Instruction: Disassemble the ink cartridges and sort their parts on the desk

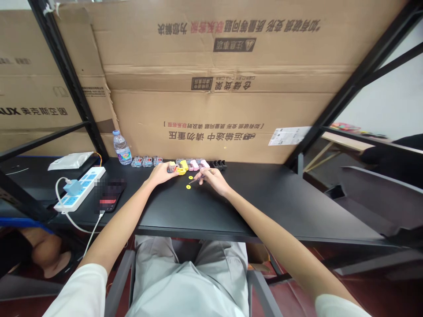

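Note:
My left hand [161,174] is at the back middle of the desk, its fingers closed on a small plastic toy part [172,167] with yellow and clear-looking areas. Against its fingertips lies a bright yellow plastic piece [182,169]; whether it is joined to the held part I cannot tell. My right hand [213,179] pinches a thin dark pointed tool [193,181], whose tip points left and down. Two flat yellow rings lie on the desk near that tip, a nearer ring [188,187] and a farther ring [191,177].
Behind my hands stand pink-and-white parts [194,165], black parts [219,165] and several clear blocks [147,161]. Left are a water bottle [122,149], a power strip [80,189] and a phone [110,196] with its cable. A cardboard wall [214,105] closes the back.

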`<state>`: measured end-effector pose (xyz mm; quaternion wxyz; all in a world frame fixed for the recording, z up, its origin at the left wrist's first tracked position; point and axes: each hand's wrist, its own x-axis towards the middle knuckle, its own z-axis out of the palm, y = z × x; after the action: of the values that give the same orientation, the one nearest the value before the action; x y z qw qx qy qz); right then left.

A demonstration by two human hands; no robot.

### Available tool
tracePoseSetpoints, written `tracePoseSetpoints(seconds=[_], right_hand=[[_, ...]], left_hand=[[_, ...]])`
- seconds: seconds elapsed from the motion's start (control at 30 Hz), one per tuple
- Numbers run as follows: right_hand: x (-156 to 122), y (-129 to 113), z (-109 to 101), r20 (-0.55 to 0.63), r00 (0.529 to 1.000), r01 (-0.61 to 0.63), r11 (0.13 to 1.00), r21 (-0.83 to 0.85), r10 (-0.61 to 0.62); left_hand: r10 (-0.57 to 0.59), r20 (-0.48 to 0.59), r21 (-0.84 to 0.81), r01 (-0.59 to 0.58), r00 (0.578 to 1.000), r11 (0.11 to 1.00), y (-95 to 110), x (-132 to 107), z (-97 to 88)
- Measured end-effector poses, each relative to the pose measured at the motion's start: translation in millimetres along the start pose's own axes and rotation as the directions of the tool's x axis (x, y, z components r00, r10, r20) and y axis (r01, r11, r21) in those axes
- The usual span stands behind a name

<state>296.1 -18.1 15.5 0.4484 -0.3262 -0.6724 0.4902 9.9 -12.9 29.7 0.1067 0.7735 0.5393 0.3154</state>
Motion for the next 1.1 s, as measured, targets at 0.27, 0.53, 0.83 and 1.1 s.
tracePoseSetpoints(seconds=[0.27,0.53,0.83,1.1], right_hand=[[2,7,-1,-0.028,0.999,-0.02,0.995,-0.094,0.017],[7,1,-8,-0.234,0.971,0.052,0.998,0.041,-0.041],[-5,-17,-8,-0.329,0.894,0.183,0.917,-0.354,-0.306],[-6,-12,1,0.08,0.903,0.368,0.662,-0.653,-0.423]], left_hand=[[0.032,0.037,-0.127,-0.027,0.999,0.992,-7,0,4.4],[0.054,0.062,-0.349,-0.029,0.997,0.937,-12,3,14.9],[0.127,0.05,-0.645,-0.065,0.991,0.761,9,3,22.9],[0.181,0.018,-0.594,-0.135,0.983,0.793,29,-5,32.2]])
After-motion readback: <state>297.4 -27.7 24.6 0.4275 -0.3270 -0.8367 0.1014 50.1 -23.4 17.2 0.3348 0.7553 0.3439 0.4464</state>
